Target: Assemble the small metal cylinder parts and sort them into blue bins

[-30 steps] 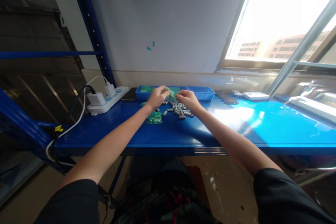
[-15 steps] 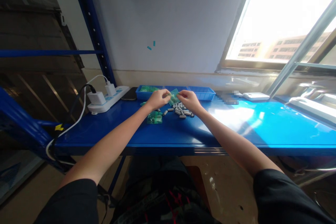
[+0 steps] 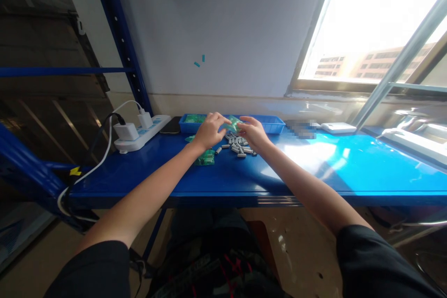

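A small green see-through plastic bag (image 3: 233,124) is up between my two hands, above the table. My right hand (image 3: 254,134) pinches its right side between thumb and fingers. At the bag's left edge is my left hand (image 3: 208,132), its thumb and fingers apart, the index fingertip touching or very close to the bag. Small silver-grey cylinders (image 3: 240,149) lie in a loose pile below the hands. Another green bag (image 3: 206,158) with small pieces in it rests on the table, partly behind my left wrist.
Behind the hands stands a long blue tray (image 3: 274,125) with green bags (image 3: 194,118) in its left end. A dark phone-like slab (image 3: 171,125) and a white power strip (image 3: 139,137) with plugs and cables are to the left. A white flat box (image 3: 338,127) lies right on the blue table (image 3: 223,181).
My left fingers have spread from their pinch at the bag. The bag has risen slightly and stays in my right hand, which has turned a little.
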`<state>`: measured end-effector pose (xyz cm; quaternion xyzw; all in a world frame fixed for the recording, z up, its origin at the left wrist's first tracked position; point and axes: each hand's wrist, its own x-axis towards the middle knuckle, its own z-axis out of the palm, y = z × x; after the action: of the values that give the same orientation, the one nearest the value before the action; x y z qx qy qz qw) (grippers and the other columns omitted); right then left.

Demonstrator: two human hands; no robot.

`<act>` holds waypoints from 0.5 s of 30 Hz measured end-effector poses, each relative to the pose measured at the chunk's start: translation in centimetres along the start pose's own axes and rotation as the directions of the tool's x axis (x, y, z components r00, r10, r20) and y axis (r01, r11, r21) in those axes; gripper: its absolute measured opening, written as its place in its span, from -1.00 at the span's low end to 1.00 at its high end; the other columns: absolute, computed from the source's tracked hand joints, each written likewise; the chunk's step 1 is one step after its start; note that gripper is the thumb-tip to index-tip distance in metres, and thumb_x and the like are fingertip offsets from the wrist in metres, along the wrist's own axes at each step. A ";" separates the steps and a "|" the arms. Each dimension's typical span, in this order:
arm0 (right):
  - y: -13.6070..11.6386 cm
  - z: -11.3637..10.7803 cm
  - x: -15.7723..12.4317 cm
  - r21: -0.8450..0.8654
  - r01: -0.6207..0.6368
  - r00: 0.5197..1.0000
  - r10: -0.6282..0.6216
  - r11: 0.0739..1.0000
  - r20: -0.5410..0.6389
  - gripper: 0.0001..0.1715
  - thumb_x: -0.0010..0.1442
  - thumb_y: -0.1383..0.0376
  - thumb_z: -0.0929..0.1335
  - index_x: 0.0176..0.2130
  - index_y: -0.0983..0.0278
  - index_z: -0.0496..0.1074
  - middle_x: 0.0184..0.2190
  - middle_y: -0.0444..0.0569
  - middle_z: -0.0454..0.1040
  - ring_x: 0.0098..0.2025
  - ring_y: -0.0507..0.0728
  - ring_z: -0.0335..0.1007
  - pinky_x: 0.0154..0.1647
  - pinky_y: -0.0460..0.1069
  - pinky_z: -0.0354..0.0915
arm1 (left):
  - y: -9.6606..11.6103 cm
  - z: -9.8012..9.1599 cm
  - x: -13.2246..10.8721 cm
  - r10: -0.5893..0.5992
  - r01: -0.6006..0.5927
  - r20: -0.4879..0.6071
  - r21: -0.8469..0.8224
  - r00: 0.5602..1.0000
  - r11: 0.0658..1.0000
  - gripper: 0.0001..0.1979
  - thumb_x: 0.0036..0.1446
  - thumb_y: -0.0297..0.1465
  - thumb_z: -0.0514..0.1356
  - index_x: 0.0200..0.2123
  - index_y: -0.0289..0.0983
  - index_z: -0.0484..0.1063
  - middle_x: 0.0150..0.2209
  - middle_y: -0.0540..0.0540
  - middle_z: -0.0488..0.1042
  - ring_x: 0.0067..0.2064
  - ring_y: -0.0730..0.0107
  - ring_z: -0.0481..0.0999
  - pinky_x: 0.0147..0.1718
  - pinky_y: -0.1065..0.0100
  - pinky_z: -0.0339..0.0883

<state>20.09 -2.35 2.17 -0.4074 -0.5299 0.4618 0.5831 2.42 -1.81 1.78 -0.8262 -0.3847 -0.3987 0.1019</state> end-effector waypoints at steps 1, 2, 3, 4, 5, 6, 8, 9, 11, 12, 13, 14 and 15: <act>0.1 -0.1 0.1 -0.043 0.051 0.997 -0.053 0.998 -0.049 -0.54 -0.04 0.34 0.40 -0.08 0.32 0.36 -0.42 -0.09 0.44 -0.41 0.06 0.40 -0.33 -0.01 0.37 | 0.0 0.2 0.0 -0.009 0.009 0.024 0.003 1.000 1.000 -0.73 0.10 -0.41 0.17 -0.10 -0.22 0.49 -0.14 -0.13 0.42 -0.05 0.16 0.35 0.02 0.21 0.24; 0.1 -0.3 0.3 -0.105 0.108 0.990 -0.116 0.989 -0.079 -0.52 -0.04 0.35 0.39 -0.07 0.32 0.37 -0.41 -0.09 0.46 -0.39 0.07 0.40 -0.32 -0.01 0.37 | -0.1 0.3 0.0 -0.032 0.032 0.046 -0.007 0.998 0.999 -0.72 0.08 -0.40 0.18 -0.10 -0.22 0.49 -0.14 -0.14 0.43 -0.05 0.14 0.36 0.01 0.20 0.24; 0.2 -0.5 0.5 -0.178 0.168 0.979 -0.185 0.970 -0.086 -0.55 -0.04 0.35 0.37 -0.09 0.33 0.39 -0.39 -0.07 0.48 -0.36 0.09 0.41 -0.29 0.00 0.36 | -0.1 0.4 0.0 -0.070 0.072 0.066 -0.034 0.995 0.997 -0.73 0.08 -0.37 0.18 -0.12 -0.23 0.51 -0.15 -0.14 0.44 -0.07 0.14 0.37 -0.01 0.20 0.25; 0.2 -0.7 0.6 -0.252 0.230 0.964 -0.256 0.940 -0.074 -0.60 -0.04 0.34 0.36 -0.13 0.33 0.42 -0.38 -0.06 0.49 -0.34 0.10 0.42 -0.26 0.01 0.36 | -0.1 0.5 0.1 -0.121 0.128 0.087 -0.081 0.989 0.988 -0.76 0.09 -0.33 0.18 -0.17 -0.24 0.52 -0.18 -0.14 0.46 -0.10 0.14 0.39 -0.05 0.22 0.27; 0.2 -0.8 0.7 -0.319 0.290 0.946 -0.320 0.902 -0.047 -0.66 -0.04 0.34 0.35 -0.19 0.33 0.44 -0.37 -0.05 0.50 -0.33 0.10 0.42 -0.24 0.01 0.35 | -0.2 0.5 0.2 -0.184 0.199 0.110 -0.146 0.977 0.969 -0.76 0.12 -0.28 0.15 -0.22 -0.25 0.53 -0.23 -0.14 0.49 -0.14 0.16 0.42 -0.10 0.23 0.28; 0.3 -0.9 0.7 -0.371 0.342 0.928 -0.372 0.864 -0.010 -0.72 -0.03 0.33 0.35 -0.24 0.33 0.46 -0.37 -0.04 0.51 -0.32 0.10 0.42 -0.23 0.01 0.34 | -0.2 0.5 0.3 -0.254 0.281 0.140 -0.227 0.957 0.933 -0.71 0.16 -0.21 0.11 -0.26 -0.26 0.53 -0.28 -0.13 0.50 -0.20 0.20 0.45 -0.17 0.26 0.30; 0.4 -0.9 0.6 -0.437 0.431 0.892 -0.446 0.790 0.072 -0.80 0.00 0.33 0.33 -0.31 0.30 0.48 -0.39 -0.06 0.51 -0.33 0.09 0.41 -0.25 0.00 0.33 | -0.1 0.4 0.5 -0.389 0.455 0.238 -0.404 0.890 0.794 -0.53 0.22 -0.07 -0.02 -0.32 -0.29 0.53 -0.37 -0.13 0.52 -0.33 0.27 0.46 -0.32 0.31 0.29; 0.5 -0.8 0.4 -0.459 0.477 0.869 -0.481 0.749 0.118 -0.81 0.01 0.34 0.32 -0.32 0.29 0.48 -0.39 -0.07 0.50 -0.33 0.09 0.40 -0.25 -0.01 0.32 | -0.1 0.4 0.6 -0.446 0.534 0.293 -0.474 0.846 0.700 -0.46 0.23 -0.02 -0.08 -0.34 -0.30 0.52 -0.40 -0.13 0.52 -0.39 0.31 0.45 -0.38 0.33 0.28; 0.7 -0.6 0.1 -0.492 0.585 0.801 -0.555 0.645 0.225 -0.81 0.01 0.39 0.30 -0.35 0.25 0.49 -0.37 -0.08 0.47 -0.28 0.09 0.38 -0.21 0.00 0.32 | -0.1 0.4 0.7 -0.527 0.638 0.372 -0.558 0.764 0.530 -0.44 0.20 0.03 -0.07 -0.36 -0.31 0.49 -0.44 -0.12 0.51 -0.45 0.36 0.44 -0.47 0.38 0.25; 0.8 -0.5 -0.1 -0.506 0.634 0.761 -0.588 0.585 0.274 -0.78 -0.01 0.43 0.29 -0.37 0.24 0.50 -0.34 -0.07 0.45 -0.25 0.10 0.37 -0.17 0.01 0.31 | -0.1 0.4 0.7 -0.546 0.657 0.388 -0.579 0.742 0.483 -0.48 0.17 0.02 0.00 -0.37 -0.31 0.47 -0.44 -0.10 0.50 -0.47 0.38 0.44 -0.48 0.40 0.24; 0.9 -0.4 -0.2 -0.520 0.670 0.727 -0.611 0.529 0.314 -0.75 -0.03 0.46 0.28 -0.37 0.23 0.51 -0.32 -0.05 0.42 -0.21 0.12 0.35 -0.12 0.03 0.30 | -0.1 0.5 0.7 -0.557 0.660 0.385 -0.591 0.736 0.464 -0.55 0.13 -0.01 0.08 -0.37 -0.31 0.46 -0.45 -0.09 0.50 -0.47 0.39 0.44 -0.49 0.41 0.24; 1.0 -0.3 -0.3 -0.537 0.688 0.706 -0.622 0.489 0.339 -0.71 -0.04 0.48 0.27 -0.37 0.22 0.51 -0.29 -0.04 0.39 -0.18 0.13 0.32 -0.08 0.04 0.29 | -0.1 0.5 0.7 -0.561 0.651 0.370 -0.600 0.741 0.465 -0.61 0.09 -0.06 0.15 -0.37 -0.30 0.44 -0.45 -0.07 0.49 -0.46 0.40 0.45 -0.49 0.42 0.25; 1.0 -0.2 -0.4 -0.557 0.686 0.704 -0.619 0.468 0.347 -0.68 -0.05 0.49 0.27 -0.36 0.21 0.52 -0.27 -0.02 0.37 -0.14 0.15 0.30 -0.04 0.06 0.27 | -0.1 0.5 0.7 -0.559 0.638 0.353 -0.610 0.750 0.471 -0.67 0.08 -0.11 0.19 -0.36 -0.30 0.43 -0.43 -0.06 0.49 -0.44 0.41 0.45 -0.48 0.43 0.26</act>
<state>20.21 -2.47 1.08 -0.3262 -0.7971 0.0083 0.5081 2.89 -1.07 1.91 -0.6318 -0.4730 -0.4793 -0.3838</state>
